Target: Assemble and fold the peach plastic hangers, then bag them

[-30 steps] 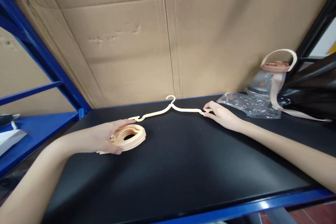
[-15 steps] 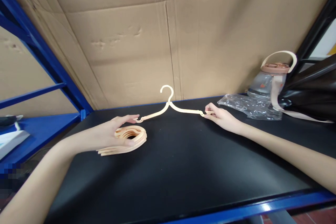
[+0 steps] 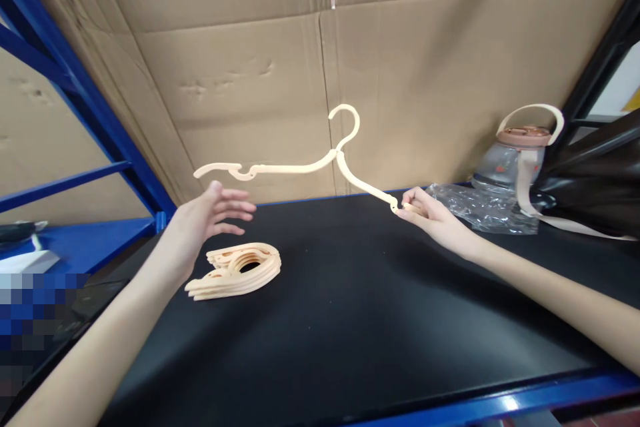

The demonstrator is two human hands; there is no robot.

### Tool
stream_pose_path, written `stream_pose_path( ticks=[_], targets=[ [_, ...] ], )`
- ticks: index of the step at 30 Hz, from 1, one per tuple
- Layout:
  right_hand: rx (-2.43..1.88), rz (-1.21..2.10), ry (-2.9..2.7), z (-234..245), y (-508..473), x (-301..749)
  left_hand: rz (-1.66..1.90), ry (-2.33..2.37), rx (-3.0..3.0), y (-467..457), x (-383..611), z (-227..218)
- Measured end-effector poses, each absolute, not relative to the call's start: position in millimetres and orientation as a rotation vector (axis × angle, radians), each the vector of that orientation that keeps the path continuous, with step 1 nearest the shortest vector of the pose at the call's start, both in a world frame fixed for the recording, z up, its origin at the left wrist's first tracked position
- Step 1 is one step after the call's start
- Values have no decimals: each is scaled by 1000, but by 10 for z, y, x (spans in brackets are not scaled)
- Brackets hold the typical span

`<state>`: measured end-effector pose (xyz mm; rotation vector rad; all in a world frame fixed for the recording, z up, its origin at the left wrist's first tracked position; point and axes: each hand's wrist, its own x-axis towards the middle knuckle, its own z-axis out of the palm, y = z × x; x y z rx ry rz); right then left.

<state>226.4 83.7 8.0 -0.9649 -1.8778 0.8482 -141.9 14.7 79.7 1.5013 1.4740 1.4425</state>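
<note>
A cream folding clothes hanger (image 3: 295, 169) is spread out and held up, its hook pointing upward and its left arm extended. My right hand (image 3: 425, 213) pinches the end of its right arm between thumb and fingers. Just below the hanger's left end, my left hand (image 3: 215, 217) has its fingers apart and holds nothing. Beneath that hand lies a stack of several folded hangers (image 3: 240, 273) in the same cream colour, flat on the black tabletop (image 3: 340, 320).
Crumpled clear plastic wrap (image 3: 480, 210) and a clear bottle (image 3: 515, 160) with a pink lid and strap are at the right, beside a black bag (image 3: 595, 180). A cardboard wall (image 3: 250, 93) stands behind the table. Blue metal framing (image 3: 100, 120) is at the left.
My left hand has let go of the hanger's left arm and opened. The hanger has risen and tilted, left side up, with its left end now visible. My right hand still grips it.
</note>
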Motion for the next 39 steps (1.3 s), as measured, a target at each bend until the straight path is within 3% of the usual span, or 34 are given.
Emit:
stream_pose_path(
  ticks=[4, 10, 20, 30, 39],
  targets=[
    [-970, 860, -1909, 89, 832, 2273, 1633, 1418, 1289, 135, -1450, 875],
    [-963, 802, -2002, 83, 793, 2240, 1725, 1449, 1568, 115, -1300, 795],
    [-964, 811, -2085, 124, 623, 2162, 1165, 1978, 2566, 13, -1140, 607],
    [-1200, 575, -1921, 248, 744, 2301, 1148, 1889, 2716, -36, -1080, 586],
    [-1028, 1550, -1368, 277, 735, 2291, 1415, 1841, 2673, -142, -900, 520]
  ],
)
